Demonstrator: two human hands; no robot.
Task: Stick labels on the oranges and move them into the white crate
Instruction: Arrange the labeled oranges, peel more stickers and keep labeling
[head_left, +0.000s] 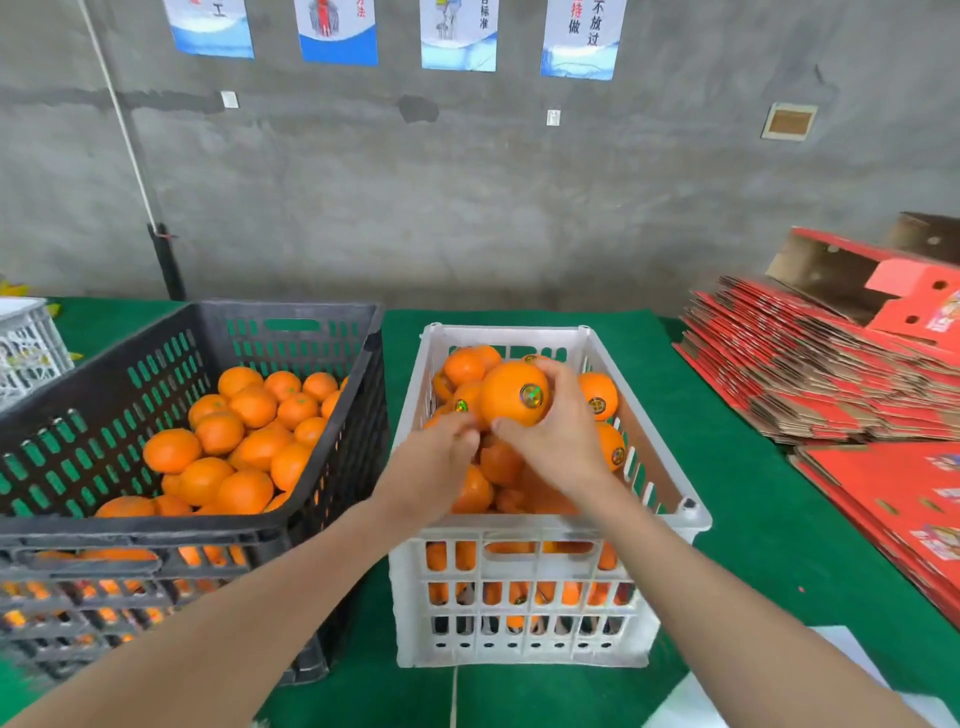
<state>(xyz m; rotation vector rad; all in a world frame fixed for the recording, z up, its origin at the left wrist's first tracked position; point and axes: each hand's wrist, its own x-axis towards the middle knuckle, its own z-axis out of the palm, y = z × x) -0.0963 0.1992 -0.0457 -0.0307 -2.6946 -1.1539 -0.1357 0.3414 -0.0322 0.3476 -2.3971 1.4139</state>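
- Two bare forearms reach forward from the near edge, over a green worktop (769, 519).
- Right hand (558, 441) has its fingers (556, 376) wrapped round an orange (511, 393), holding it above the heap in the white crate (524, 597).
- That orange carries a round shiny label (532, 396), facing the camera.
- Left hand (434, 457) is just beside the right one, fingers bunched narrow at the orange's lower left; whether they pinch anything I cannot tell.
- White crate stands in the middle of the worktop, well filled with oranges; several show labels, such as one at the right wall (597, 395).
- Black crate (130, 545) sits touching or just beside it on the left, holding a pile of unlabelled oranges (244, 441).
- Flattened red cartons (810, 384) are stacked to the right, with more red sheets nearer the camera.
- Posters (337, 31) hang on the grey wall behind.
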